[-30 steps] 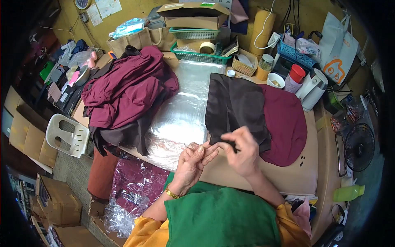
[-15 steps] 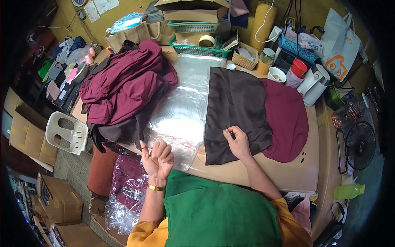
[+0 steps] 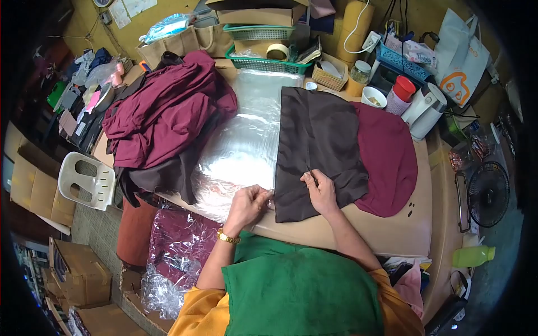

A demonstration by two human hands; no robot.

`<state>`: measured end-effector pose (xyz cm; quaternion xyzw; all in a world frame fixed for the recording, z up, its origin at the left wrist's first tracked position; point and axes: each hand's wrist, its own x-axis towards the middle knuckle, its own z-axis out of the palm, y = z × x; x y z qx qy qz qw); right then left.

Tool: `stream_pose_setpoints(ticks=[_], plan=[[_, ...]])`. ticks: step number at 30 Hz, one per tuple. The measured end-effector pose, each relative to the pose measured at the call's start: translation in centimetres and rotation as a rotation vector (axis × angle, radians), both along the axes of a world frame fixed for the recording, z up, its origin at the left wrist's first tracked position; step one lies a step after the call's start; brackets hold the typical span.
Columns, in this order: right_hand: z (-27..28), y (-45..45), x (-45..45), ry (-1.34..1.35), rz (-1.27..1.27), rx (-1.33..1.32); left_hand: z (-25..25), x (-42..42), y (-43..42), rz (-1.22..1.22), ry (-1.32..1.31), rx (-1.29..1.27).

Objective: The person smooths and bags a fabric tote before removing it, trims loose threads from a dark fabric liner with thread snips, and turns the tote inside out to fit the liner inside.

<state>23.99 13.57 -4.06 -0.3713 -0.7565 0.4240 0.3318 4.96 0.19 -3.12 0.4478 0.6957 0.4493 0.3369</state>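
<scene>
My left hand (image 3: 247, 206) is closed in a pinch at the seam between the clear plastic sheets (image 3: 246, 134) and the black fabric (image 3: 316, 140). What its fingertips hold, if anything, is too small to make out. Over the lower part of the black fabric, my right hand (image 3: 321, 193) is closed, thumb against fingers; its contents are hidden. The black fabric lies fairly flat, with maroon fabric (image 3: 386, 159) showing beyond its right edge. On the left, a loose heap of maroon and black garments (image 3: 168, 112) rests partly beside the plastic.
Green baskets (image 3: 269, 66) with a tape roll stand at the back. A white bowl (image 3: 374, 97), red cup (image 3: 403, 87) and white kettle (image 3: 426, 111) line the right back. Plastic-wrapped maroon fabric (image 3: 179, 241) sits below the table's front edge. A white chair (image 3: 87, 180) stands left.
My left hand has come down and right from a raised position, its fingers now pinched beside the black fabric. My right hand has barely moved. The whole view has shifted slightly.
</scene>
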Motion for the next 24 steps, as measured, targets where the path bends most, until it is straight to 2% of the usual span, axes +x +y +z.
stream_pose_setpoints(ticks=[3,5,6,8,9,11,16,18,19,21,22,24], plan=[[-0.2,0.1,-0.3,-0.035,0.028,-0.001,-0.4,-0.7,-0.9,0.035,-0.026,0.017],[-0.3,0.0,-0.6,-0.092,0.054,0.077,-1.6,-0.8,-1.1,0.065,-0.169,0.105],[0.3,-0.2,-0.7,-0.093,0.056,0.076,-1.1,-0.6,-1.3,0.067,-0.17,0.104],[2.2,-0.8,-0.9,-0.293,0.033,0.028,0.9,-0.1,-1.5,-0.034,-0.054,0.047],[1.8,-0.7,-0.9,-0.296,0.033,0.027,1.5,0.0,-1.6,-0.034,-0.057,0.047],[0.9,-0.5,-0.9,-0.241,0.006,0.038,2.1,0.0,-1.7,-0.202,-0.029,-0.177],[1.8,0.0,-0.6,-0.214,0.02,-0.072,0.9,-0.3,-1.5,-0.079,0.019,-0.015],[2.5,-0.2,-0.6,-0.187,0.044,-0.092,1.1,-0.5,-1.6,-0.038,-0.158,0.075],[3.0,-0.6,-0.7,-0.178,0.065,-0.053,0.8,-0.9,-1.6,-0.033,-0.159,0.076],[3.0,-1.0,-0.9,-0.17,0.084,-0.017,0.3,-1.6,-1.7,0.061,-0.41,-0.016],[2.5,-1.0,-1.1,-0.112,0.085,-0.035,0.3,-1.2,-1.6,0.061,-0.411,-0.018],[2.4,-1.4,-1.5,-0.055,0.086,-0.052,0.6,0.8,-1.0,0.086,-0.033,0.049]])
